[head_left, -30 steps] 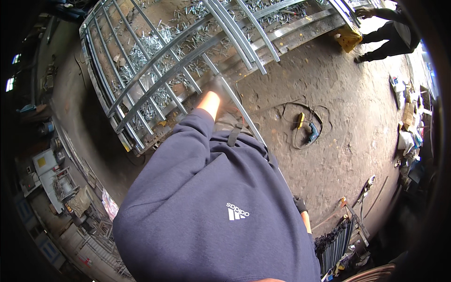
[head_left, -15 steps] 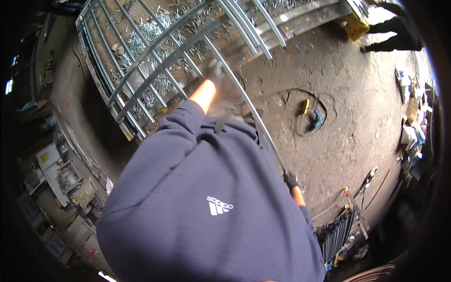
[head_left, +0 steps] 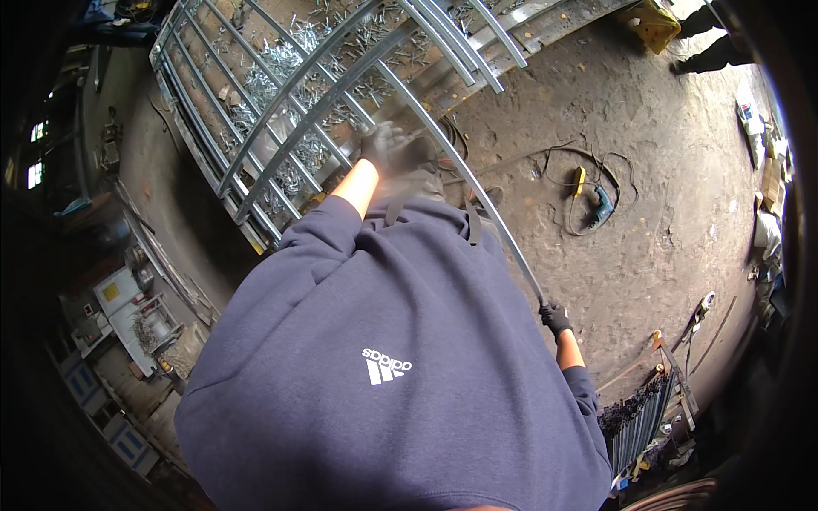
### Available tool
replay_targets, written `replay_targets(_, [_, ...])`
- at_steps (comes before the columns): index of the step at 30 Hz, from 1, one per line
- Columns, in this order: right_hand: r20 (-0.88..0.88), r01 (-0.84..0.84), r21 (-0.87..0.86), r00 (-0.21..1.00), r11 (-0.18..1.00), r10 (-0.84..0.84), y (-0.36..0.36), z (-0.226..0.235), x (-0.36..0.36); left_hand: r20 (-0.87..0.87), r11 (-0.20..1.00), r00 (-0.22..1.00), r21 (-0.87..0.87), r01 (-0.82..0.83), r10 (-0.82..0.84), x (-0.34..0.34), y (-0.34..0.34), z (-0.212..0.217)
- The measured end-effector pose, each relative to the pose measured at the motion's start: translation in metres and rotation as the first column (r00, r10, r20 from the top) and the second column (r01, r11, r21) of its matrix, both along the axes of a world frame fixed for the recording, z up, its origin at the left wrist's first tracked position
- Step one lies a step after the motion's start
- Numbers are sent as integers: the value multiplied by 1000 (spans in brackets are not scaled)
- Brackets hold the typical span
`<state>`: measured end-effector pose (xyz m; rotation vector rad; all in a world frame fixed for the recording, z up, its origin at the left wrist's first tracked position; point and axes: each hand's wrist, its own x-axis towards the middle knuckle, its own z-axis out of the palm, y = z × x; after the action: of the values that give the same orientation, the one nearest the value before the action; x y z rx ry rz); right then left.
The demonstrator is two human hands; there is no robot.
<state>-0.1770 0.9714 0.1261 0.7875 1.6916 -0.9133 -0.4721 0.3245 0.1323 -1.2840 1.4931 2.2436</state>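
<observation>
Gloved hands: two were on view, a left hand (head_left: 390, 152) and a right hand (head_left: 555, 318). Held bars: one long bar (head_left: 503, 226). Across the far table (head_left: 558, 38) lay two curved bars (head_left: 327, 98); at its right jutted three bar ends (head_left: 486, 72). Metal fasteners (head_left: 274, 61): many, past my counting. Floor (head_left: 648, 289), right: I counted one blue drill (head_left: 602, 207), one yellow block (head_left: 578, 181). Near right: one bundle of dark rods (head_left: 639, 422). Co-workers: one person (head_left: 720, 53) stood far right.

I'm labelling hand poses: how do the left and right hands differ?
The left hand is blurred; the right hand is sharper. The right hand grips one end of a long metal strip, while the left hand is beside it, contact unclear. The left hand is near the metal frame, the right hand out over the floor. Both wear gloves.
</observation>
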Motion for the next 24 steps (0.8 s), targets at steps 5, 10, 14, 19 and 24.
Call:
replay_targets(5, [-361,-109,110,922,988,142,-7,-11,-37,66,992,991,-41,118,-115,-8,-3,3])
replay_targets(10, [-164,-17,-100,986,995,1,-69,-26,-85,34,990,990,-20,141,-140,1,3,26])
replay_targets(14, [-283,25,65,959,998,-6,-103,-11,-94,-92,999,995,-21,24,-26,21,12,33])
replay_targets(19, [-361,-79,23,929,997,81,-146,-27,-132,23,994,994,-25,-106,106,51,15,31])
replay_targets(24, [-526,-427,109,741,897,417,-283,-34,-240,19,983,994,-152,-102,106,39,-7,26])
